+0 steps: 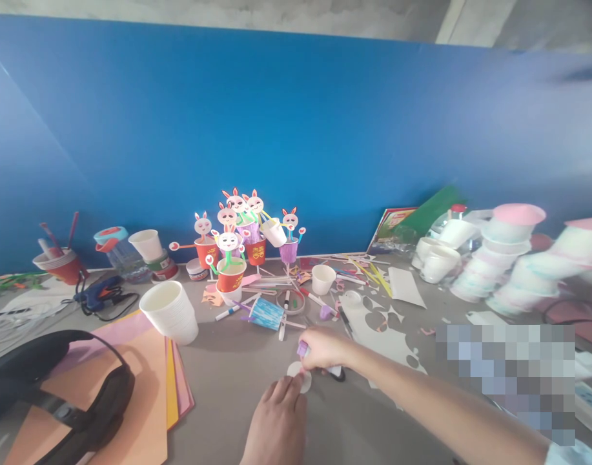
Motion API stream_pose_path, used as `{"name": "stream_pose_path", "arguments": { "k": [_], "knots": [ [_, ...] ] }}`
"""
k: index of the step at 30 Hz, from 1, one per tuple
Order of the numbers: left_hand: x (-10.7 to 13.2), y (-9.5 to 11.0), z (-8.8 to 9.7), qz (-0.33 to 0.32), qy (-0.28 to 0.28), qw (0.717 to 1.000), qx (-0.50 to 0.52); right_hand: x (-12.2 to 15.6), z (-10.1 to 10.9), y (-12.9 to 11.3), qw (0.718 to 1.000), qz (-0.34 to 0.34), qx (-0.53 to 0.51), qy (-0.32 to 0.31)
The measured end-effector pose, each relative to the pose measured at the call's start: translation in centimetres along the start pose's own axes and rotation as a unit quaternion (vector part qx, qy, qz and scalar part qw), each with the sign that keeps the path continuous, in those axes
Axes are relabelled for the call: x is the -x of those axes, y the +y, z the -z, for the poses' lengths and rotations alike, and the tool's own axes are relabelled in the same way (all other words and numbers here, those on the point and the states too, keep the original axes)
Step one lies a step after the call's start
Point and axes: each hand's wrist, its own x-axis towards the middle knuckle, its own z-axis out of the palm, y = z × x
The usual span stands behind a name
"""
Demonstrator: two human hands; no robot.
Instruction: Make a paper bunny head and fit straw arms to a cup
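My left hand (277,416) lies flat on the grey table, its fingertips on the lower left edge of a small white paper disc (300,376). Just above it, my right hand (323,349) is closed around a small purple object (303,348), mostly hidden by the fingers, at the disc's upper edge. Partly under my right wrist is a white and black item (337,372) I cannot make out fully. A blue-coloured paper cup (266,313) lies on its side beyond my hands. Rabbit-faced paper cup figures (230,274) stand behind it.
White paper cups (170,311) are stacked at left, beside coloured paper sheets (145,381) and black headphones (102,400). Another white cup (323,279) stands among markers and sticks. At right are a cut-out paper sheet (380,336) and cup towers (494,258). A blue partition (325,129) rises behind.
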Motion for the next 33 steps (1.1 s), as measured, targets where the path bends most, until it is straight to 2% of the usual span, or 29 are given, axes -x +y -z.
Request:
{"name": "stream_pose_path", "arguments": {
  "k": [4,10,18,21,29,33],
  "knots": [
    [-0.1,-0.3,-1.1,0.021,-0.025,0.999,0.011,-0.2,-0.2,0.3,1.000,0.004,0.006,-0.013],
    [0.1,-0.5,-2.1,0.035,-0.003,0.999,0.030,-0.6,-0.5,0.5,1.000,0.010,0.011,-0.014],
    [0.2,-0.4,-1.8,0.047,0.012,0.996,0.075,-1.1,-0.9,1.4,0.999,0.020,-0.024,-0.042],
    [0.3,-0.6,-1.9,0.047,0.018,0.994,0.094,-1.2,-0.9,1.4,0.999,0.018,-0.021,-0.034],
    [0.6,-0.8,-1.5,0.015,0.050,0.993,0.109,-1.3,-0.9,1.2,1.000,0.013,-0.016,-0.021],
    [0.8,-1.0,-2.2,0.002,0.080,0.991,0.103,-1.4,-1.0,1.4,0.999,0.010,-0.026,-0.028]
  ]
}}
